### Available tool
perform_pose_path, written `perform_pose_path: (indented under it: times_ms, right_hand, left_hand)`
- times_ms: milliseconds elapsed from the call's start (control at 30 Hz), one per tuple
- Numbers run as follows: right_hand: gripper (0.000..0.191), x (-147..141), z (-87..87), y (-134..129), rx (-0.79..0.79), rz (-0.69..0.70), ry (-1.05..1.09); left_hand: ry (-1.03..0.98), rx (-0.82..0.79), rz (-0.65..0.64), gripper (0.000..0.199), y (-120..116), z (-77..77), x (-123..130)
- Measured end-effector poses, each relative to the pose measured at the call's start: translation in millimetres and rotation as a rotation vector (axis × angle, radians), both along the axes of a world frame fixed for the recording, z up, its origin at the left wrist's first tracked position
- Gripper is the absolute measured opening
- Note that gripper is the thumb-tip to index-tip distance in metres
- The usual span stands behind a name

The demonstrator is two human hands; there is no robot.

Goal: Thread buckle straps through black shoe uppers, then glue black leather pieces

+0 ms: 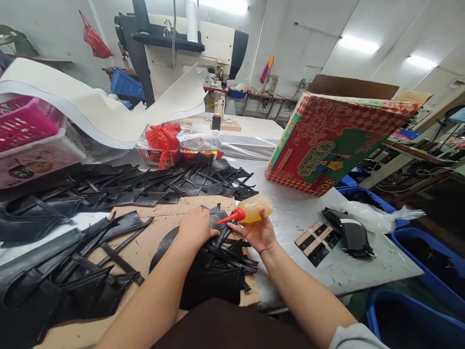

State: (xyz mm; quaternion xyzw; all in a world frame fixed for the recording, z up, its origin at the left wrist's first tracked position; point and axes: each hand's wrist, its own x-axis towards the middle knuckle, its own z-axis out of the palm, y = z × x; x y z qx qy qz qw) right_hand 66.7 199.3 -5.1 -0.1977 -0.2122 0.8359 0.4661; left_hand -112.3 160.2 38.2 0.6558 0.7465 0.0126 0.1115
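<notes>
My right hand (258,233) is wrapped round a squeeze bottle (258,207) of yellowish liquid, held on its side. Its red pointed nozzle aims left, the tip just over a black leather strap piece (218,216). My left hand (198,227) is closed on that piece from the left, fingers curled over and thumb pointing at the nozzle. Below both hands lies a heap of black strappy leather pieces (214,276) on a cardboard sheet (145,242). What the left fingertips press on is partly hidden.
More black leather pieces lie at left (72,271) and in a long row behind (163,184). A red patterned carton (327,140) stands at the right back. Blue bins (417,315) line the table's right side. A sewing machine (196,46) rises behind; a pink basket (29,123) sits far left.
</notes>
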Motion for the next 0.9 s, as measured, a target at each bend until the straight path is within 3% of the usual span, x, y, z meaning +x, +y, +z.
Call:
perform_pose_path:
  times_ms: [167,633,900]
  right_hand:
    - [0.046,-1,-1.1,-1,-0.009,-0.020,0.002]
    - [0.048,0,-3.7,-1,-0.062,-0.044,0.045]
    - [0.044,2,-3.5,0,-0.044,-0.054,0.066]
  left_hand:
    - [-0.105,-0.002,0.013,0.054,6,-5.4,-9]
    - [-0.731,0.100,0.070,0.013,15,-16.7,-37]
    - [-1.074,0.016,0.156,0.027,12,-18.6,-42]
